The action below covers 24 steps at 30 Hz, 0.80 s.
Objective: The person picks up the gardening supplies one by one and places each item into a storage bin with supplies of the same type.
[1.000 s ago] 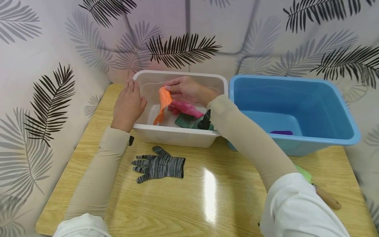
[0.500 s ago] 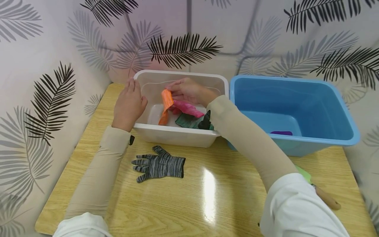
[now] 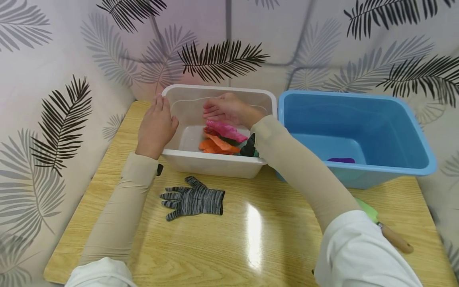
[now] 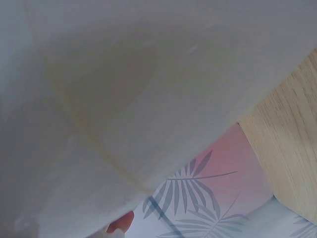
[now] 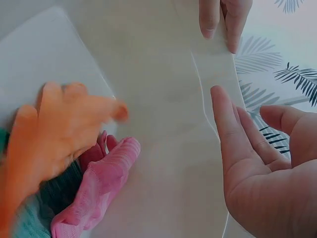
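Observation:
My right hand [image 3: 226, 109], its fingers straight, is above the inside of the white bin [image 3: 211, 164] and holds nothing. In the right wrist view, an orange glove [image 5: 59, 129] is beneath it, slightly blurred and apart from the fingers. Beside that glove lies a pink one [image 5: 94, 193], with a dark green fabric piece [image 5: 59, 196] partly covered under them. My left hand [image 3: 155, 127] rests on the bin's left rim, fingers extended. On the table in front of the bin lies a grey striped glove [image 3: 195, 198], palm flat and fingers pointing left.
A blue bin [image 3: 358, 169] stands right of the white one, with a purple item [image 3: 340, 160] partly visible inside. A green-bladed tool with a wooden handle [image 3: 396, 238] lies near the right arm. Patterned fabric [image 3: 229, 24] hangs behind the table [image 3: 215, 247].
My right hand has let go of the orange glove, which dropped from its fingers onto the pile in the white bin. The left hand has stayed on the rim.

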Tool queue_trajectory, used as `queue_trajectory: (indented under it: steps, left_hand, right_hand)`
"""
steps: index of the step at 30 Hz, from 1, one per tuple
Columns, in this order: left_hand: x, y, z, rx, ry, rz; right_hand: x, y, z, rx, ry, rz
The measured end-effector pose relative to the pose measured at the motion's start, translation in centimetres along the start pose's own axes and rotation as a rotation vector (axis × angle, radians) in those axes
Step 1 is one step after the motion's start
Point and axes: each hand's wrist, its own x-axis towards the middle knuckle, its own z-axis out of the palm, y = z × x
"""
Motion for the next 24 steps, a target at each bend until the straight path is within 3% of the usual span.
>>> queue_trajectory:
  steps: [24]
  left_hand:
    - [0.02, 0.1, -0.03, 0.001, -0.031, -0.017]
  right_hand:
    - [-0.37, 0.0, 0.04, -0.033, -0.012, -0.024]
